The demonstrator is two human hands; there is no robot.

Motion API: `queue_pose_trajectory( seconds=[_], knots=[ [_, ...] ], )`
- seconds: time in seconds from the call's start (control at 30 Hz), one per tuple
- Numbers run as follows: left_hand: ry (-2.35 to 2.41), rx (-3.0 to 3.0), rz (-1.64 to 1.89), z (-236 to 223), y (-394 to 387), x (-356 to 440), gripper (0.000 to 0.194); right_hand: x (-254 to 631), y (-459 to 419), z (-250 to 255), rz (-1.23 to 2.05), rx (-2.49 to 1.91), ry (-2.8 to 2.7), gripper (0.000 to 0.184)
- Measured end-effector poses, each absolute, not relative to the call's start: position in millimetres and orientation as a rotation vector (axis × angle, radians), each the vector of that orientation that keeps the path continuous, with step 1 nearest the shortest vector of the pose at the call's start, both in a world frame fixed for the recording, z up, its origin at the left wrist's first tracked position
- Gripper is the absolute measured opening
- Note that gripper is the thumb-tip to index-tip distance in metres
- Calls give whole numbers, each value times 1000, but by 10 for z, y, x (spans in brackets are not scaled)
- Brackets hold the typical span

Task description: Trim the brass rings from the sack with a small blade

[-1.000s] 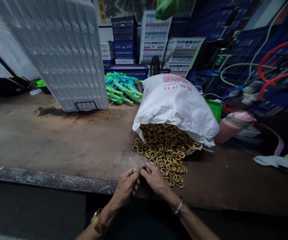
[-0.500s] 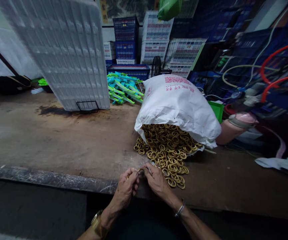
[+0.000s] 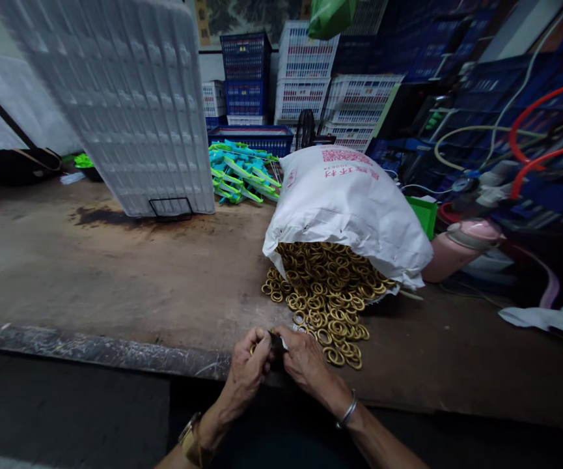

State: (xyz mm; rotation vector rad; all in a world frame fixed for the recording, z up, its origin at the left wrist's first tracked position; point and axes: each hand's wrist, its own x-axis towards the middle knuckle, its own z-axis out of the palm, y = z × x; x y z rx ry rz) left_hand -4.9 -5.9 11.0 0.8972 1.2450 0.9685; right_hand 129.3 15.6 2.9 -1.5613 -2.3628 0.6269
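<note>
My left hand (image 3: 248,365) is closed, pinching a brass-coloured ring (image 3: 252,349); most of that ring is hidden by the fingers. My right hand (image 3: 306,361) is closed around a small dark flat tool (image 3: 276,345), blade-like in shape, whose far end meets the left fingertips. Both hands are just above the table's front edge. Right beside the right hand lies a spill of brass-coloured rings (image 3: 332,319), coming from the mouth of a white woven sack (image 3: 344,195) lying on its side.
A ribbed translucent panel (image 3: 139,117) stands upright on the wooden table (image 3: 115,280). Behind it lie green and blue plastic parts (image 3: 245,172). Stacked crates (image 3: 305,71) fill the back. At right are a pink bottle (image 3: 466,244) and red hoses (image 3: 525,169).
My right hand has turned and shifted slightly down, so the dark flat tool now shows between the hands. My left hand stays nearly in place, still pinching the ring.
</note>
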Motion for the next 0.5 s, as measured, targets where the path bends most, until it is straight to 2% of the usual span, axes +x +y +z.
queue_pose_trajectory(
  seconds=[0.13,0.37,0.5],
  knots=[
    [1222,910,980,76,-75,-96,34,1253,151,110,589,-1621,-2445,28],
    [1066,713,916,122,-214,-200,30,1219,347,96,329,-1848,-2387,22],
    [924,540,1006,105,-193,-221,28,1225,568,80,131,-1887,-2332,16]
  ],
)
